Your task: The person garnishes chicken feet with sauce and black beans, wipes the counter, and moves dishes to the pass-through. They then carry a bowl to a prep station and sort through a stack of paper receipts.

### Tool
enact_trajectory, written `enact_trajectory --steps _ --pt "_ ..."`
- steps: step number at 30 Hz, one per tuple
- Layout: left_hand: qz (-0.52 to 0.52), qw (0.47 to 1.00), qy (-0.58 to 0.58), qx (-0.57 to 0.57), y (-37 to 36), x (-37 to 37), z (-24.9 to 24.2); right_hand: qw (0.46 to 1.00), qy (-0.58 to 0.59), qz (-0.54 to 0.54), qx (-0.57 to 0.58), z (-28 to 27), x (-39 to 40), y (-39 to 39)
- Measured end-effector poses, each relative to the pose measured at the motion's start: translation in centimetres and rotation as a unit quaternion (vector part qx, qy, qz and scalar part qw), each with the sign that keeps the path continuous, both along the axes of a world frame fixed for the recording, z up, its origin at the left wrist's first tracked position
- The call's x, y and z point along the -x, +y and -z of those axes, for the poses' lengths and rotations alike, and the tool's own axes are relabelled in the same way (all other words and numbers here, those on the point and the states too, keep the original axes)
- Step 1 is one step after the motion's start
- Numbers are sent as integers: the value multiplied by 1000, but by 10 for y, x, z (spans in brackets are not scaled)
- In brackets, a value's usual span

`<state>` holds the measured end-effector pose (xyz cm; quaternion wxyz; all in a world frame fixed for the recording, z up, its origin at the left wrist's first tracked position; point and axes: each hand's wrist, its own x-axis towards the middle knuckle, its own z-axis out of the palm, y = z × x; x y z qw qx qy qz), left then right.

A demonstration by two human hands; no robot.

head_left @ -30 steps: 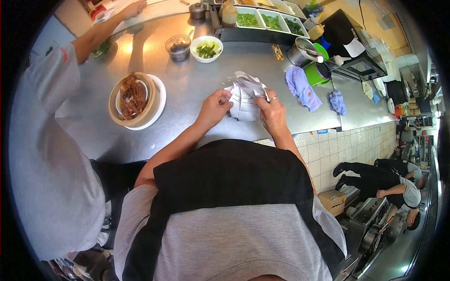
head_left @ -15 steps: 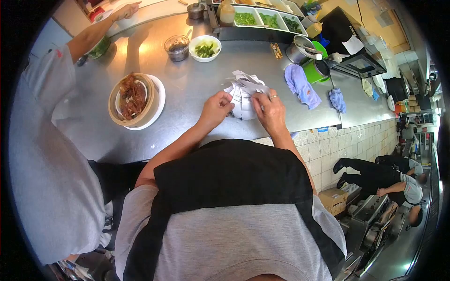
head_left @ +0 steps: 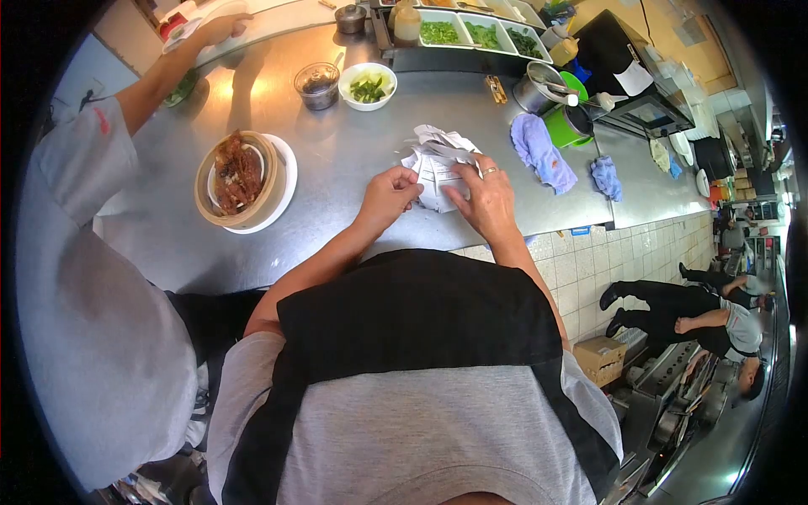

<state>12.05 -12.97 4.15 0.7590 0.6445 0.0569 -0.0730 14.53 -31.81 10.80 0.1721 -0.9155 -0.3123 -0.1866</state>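
A loose bundle of white paper slips (head_left: 438, 172) lies on the steel counter in front of me. My left hand (head_left: 390, 196) pinches the left edge of the slips, thumb against fingers. My right hand (head_left: 488, 198) lies on their right side, ring on one finger, its thumb apart from the fingers. Left of my hands, a bamboo steamer (head_left: 275, 189) with reddish-brown food (head_left: 238, 174) sits on a white plate (head_left: 289, 195). Beyond the slips is a white bowl of green vegetable pieces (head_left: 368, 87), beside a small glass jar (head_left: 317, 86).
A co-worker's arm (head_left: 160, 80) reaches over the counter at the far left. Purple cloths (head_left: 541, 153), a green container (head_left: 566, 126) and a metal pot (head_left: 536, 90) stand or lie to the right. Trays of chopped greens (head_left: 440, 33) line the back. Other people stand at the far right.
My right hand has shifted slightly and its thumb has spread from the fingers. The co-worker's arm at the left has moved slightly left and down. People at the far right have shifted.
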Motion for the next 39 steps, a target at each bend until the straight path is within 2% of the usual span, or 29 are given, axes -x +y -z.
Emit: enact_trajectory --steps 3,9,12,18,24,39 --pt "-3 1000 2 11 2 -1 1 1000 -14 -11 23 -10 5 5" --pt "7 1000 -2 27 4 -2 1 999 -36 4 2 16 -6 -2" --pt "-5 1000 -21 2 1 -2 7 997 -12 16 -70 13 -8 -1" --pt "39 998 -13 -51 -8 1 8 994 8 76 -78 6 -9 5" --pt "38 996 -19 -79 -12 4 5 991 27 86 -100 7 -10 10" --pt "14 998 -18 -65 -10 1 18 991 3 82 -103 8 -7 14"
